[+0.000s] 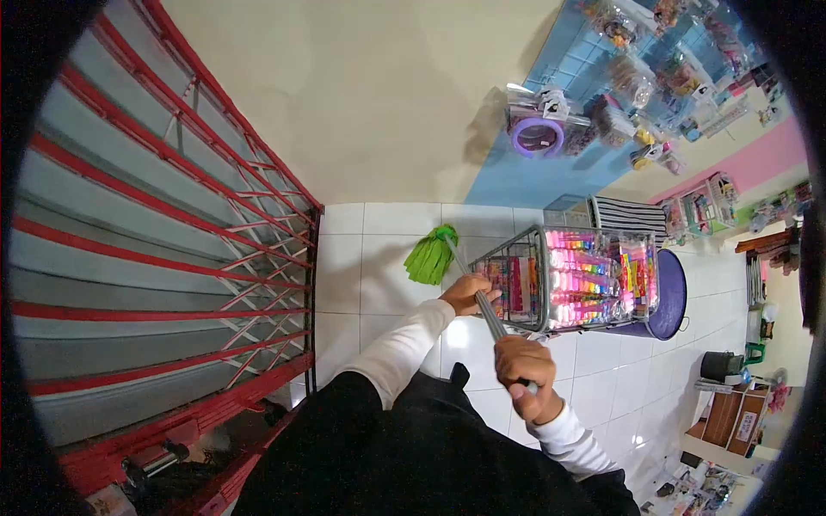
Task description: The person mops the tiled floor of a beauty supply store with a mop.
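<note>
A mop with a bright green strip head (428,256) rests on the white tiled floor near the wall. Its grey pole (490,316) slants from the head back toward my body. Partway down the pole, my left hand (469,294) is wrapped around it. Higher up, close to the top end, my right hand (527,371) grips the same pole with the fingers closed. Just right of the pole stands a wire basket (544,279) packed with pink and colourful packaged goods, quite near my left hand.
A red folding metal gate (163,193) runs along the left side. A cream wall (387,103) borders the floor ahead. A purple tub (671,292) sits behind the basket. Packaged goods hang on a wire rack (628,77) at upper right.
</note>
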Motion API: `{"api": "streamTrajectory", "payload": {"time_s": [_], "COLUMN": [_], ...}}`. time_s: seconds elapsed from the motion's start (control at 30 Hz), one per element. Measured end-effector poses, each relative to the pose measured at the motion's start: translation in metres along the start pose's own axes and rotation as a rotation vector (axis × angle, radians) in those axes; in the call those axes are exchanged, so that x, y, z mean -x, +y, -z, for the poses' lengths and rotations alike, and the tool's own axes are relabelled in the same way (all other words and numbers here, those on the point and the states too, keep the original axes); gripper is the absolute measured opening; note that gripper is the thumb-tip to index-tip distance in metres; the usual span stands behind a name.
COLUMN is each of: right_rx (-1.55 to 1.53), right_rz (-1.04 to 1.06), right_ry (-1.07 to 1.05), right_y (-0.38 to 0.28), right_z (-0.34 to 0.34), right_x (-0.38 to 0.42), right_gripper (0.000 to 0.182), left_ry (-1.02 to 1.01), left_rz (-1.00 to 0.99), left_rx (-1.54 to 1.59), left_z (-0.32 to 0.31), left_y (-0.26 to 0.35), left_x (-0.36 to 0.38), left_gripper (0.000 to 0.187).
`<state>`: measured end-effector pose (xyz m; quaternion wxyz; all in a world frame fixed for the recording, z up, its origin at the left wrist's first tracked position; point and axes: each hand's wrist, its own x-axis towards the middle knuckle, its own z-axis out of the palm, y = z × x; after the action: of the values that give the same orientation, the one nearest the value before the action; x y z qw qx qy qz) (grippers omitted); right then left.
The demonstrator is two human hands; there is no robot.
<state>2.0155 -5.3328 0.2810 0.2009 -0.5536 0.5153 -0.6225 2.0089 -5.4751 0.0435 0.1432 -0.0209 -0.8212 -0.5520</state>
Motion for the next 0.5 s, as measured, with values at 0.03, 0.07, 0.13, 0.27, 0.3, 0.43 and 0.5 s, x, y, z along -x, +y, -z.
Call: {"api": "streamTrajectory", "payload": {"time_s": [0.03,0.07,0.13,0.27,0.3,0.43,0.5], "right_rx": [0.008,0.002,-0.008,0.009,0.017,0.021,0.024], "right_rz": [0.013,0.028,0.039,0.019,0.018,0.030,0.044], "right_ry": [0.075,0.127,0.212,0.288,0.305,0.360,0.358], "right_y": [0.004,0.006,0.008,0.009,0.009,0.011,0.012], "right_z": [0.003,0.006,0.011,0.014,0.013,0.011,0.008], "right_x": [0.000,-0.002,-0.003,0.008,0.011,0.018,0.023], "right_gripper": [0.032,0.037,0.041,0.046,0.047,0.051,0.051], "left_ry": [0.008,0.015,0.010,0.008,-0.020,-0.102,-0.107], "left_rz": [-0.011,-0.022,-0.040,-0.075,-0.091,-0.176,-0.201], "left_rx": [-0.027,-0.052,-0.079,-0.090,-0.084,-0.109,-0.121], "left_z": [-0.001,-0.003,-0.008,-0.022,-0.023,-0.021,-0.024], "left_y": [-0.001,-0.002,-0.008,-0.019,-0.020,-0.029,-0.033], "left_x": [-0.005,-0.011,-0.021,-0.024,-0.025,-0.030,-0.030], "left_gripper": [0.041,0.042,0.042,0.041,0.040,0.037,0.035]}}
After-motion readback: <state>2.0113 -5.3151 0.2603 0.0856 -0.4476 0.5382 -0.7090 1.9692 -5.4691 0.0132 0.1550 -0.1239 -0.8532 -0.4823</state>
